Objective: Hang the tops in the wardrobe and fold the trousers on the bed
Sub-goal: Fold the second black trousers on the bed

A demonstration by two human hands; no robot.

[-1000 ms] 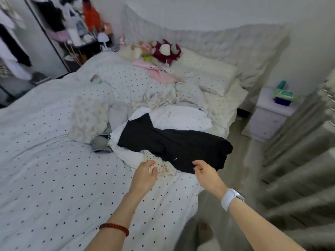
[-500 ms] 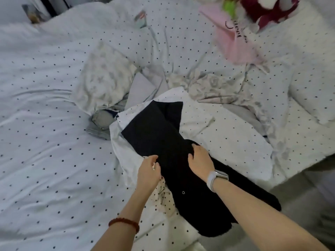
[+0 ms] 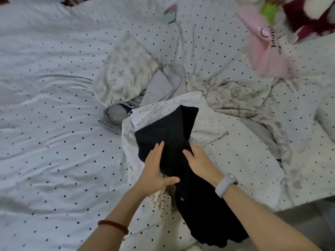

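Flat on the black garment (image 3: 174,134) atop the clothes pile at the bed's (image 3: 45,142) near edge — left hand (image 3: 154,169) released, fingers (image 3: 159,149) straight and pressing, thumb out toward the button placket. Right hand (image 3: 201,163) beside it, fingers laid on the cloth, apparently unclenched. Pressed so, likely, to smooth and pin the fabric before a fold or lift. Underneath, a white dotted top (image 3: 235,145); jeans (image 3: 116,116) just beside — neither yet sorted.
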